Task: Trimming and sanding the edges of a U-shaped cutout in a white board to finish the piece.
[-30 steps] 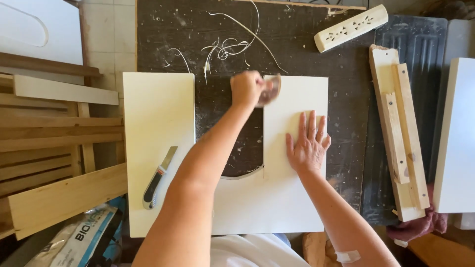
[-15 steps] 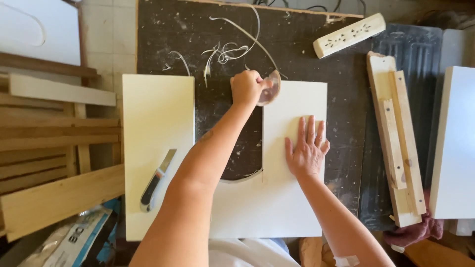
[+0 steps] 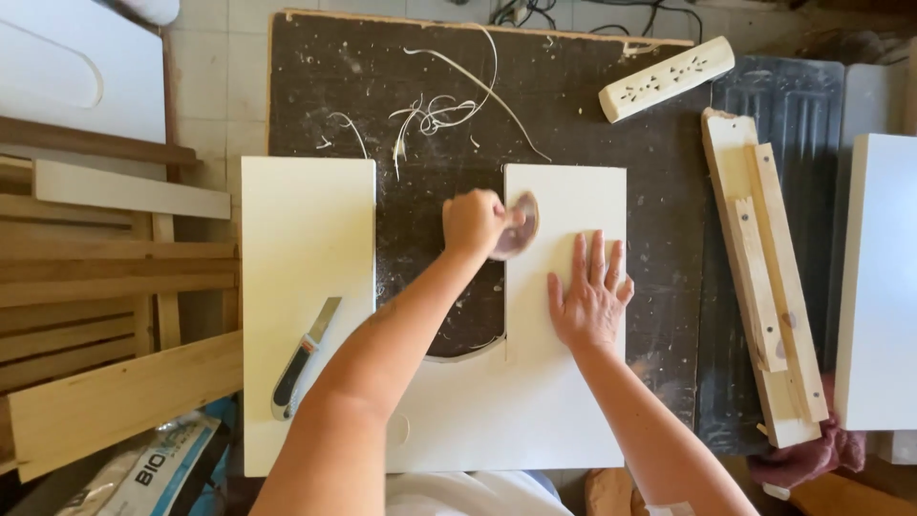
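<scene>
My left hand has just slid back toward me along the inner edge of the cutout, down from the top corner of the panel where it was 1 second ago. It's closed tight around the sandpaper, a worn brownish piece folded against that cut edge. So the stroke has come off the far end and is now working the upper stretch of the right-hand leg, with the lower part toward the curved bottom of the slot not reached on this pass, I'd say.

My right hand hasn't budged: flat, fingers spread wide, pressing the white panel down at about 4 o'clock from the sandpaper. That keeps the board from skating on the dark bench.

The knife lies untouched on the left leg of the panel, at 8 o'clock from my left hand, well apart. Pale shavings curl on the bench at 12 o'clock, and the power strip sits at 2 o'clock.
</scene>
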